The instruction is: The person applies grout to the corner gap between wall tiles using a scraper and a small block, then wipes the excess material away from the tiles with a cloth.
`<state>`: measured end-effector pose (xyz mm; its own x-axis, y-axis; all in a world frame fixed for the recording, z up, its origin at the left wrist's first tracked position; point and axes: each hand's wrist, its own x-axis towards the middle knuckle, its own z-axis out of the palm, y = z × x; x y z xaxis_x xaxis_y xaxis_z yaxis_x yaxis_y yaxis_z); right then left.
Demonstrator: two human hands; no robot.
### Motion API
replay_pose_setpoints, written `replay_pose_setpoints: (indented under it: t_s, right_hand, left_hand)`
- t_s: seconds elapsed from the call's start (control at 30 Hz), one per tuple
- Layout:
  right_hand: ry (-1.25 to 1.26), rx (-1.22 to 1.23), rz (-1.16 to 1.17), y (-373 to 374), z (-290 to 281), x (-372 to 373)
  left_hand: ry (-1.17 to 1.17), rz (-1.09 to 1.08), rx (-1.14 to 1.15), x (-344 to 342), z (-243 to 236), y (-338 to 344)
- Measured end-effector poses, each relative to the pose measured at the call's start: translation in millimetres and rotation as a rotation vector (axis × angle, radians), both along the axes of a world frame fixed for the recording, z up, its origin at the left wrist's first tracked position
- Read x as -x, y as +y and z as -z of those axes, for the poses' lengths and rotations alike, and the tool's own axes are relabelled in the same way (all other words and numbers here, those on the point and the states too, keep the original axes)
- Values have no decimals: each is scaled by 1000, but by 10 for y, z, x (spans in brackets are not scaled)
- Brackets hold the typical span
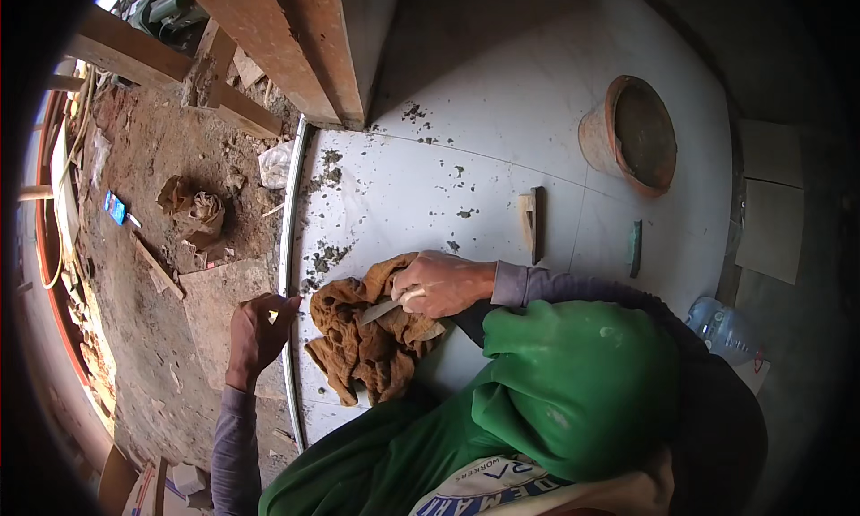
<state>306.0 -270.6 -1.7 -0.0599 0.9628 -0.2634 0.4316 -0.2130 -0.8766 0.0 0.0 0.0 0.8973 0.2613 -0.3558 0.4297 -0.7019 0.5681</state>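
Plainly, the right hand [439, 285] gripped a flat grey metal blade [382, 311] over the crumpled brown cloth [358, 355] lying on white floor tiles [385, 193]; left of that cloth, the left hand [258, 332] curled, around what, if anything, I couldn't tell.

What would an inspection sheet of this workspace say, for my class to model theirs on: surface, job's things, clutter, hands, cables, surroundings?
Surface: white tiled floor; dark crumbs lie mostly toward its metal edge strip.
Job's things: flat metal blade over a crumpled brown cloth.
Clutter: clay-coloured bucket and narrow green piece on the tiles; crumpled brown paper on the dirt ground.
Hands: right hand gripping the blade; left hand by the edge strip, contact unclear.
Cables: pale cord-like strand at far left, kind unclear.
Surroundings: wooden frame at the tiles' edge; clear plastic bottle at right.
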Motion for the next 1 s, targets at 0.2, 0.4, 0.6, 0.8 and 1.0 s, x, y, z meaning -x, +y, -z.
replay_pose_setpoints:
  t_s: [0.2, 0.4, 0.6, 0.8, 1.0]
  right_hand:
    - [-678, -17, 672, -646, -102, -590]
    - [-788, 375, 1034, -1448, 142, -519]
    - [-887, 338, 1004, -2310, 428, -472]
    - [-1080, 379, 1116, -2986, 11, -639]
    - [-372, 141, 1575, -2036, -1374, -126]
  left_hand:
    - [-228, 145, 26, -531, -231, -715]
    - [-122, 232, 16, -27, 561, -1135]
    - [228, 76, 1076, -461, -2, -739]
    - [-133, 187, 2072, -777, -198, -765]
    - [-198, 579, 966, -2475, -771, -1131]
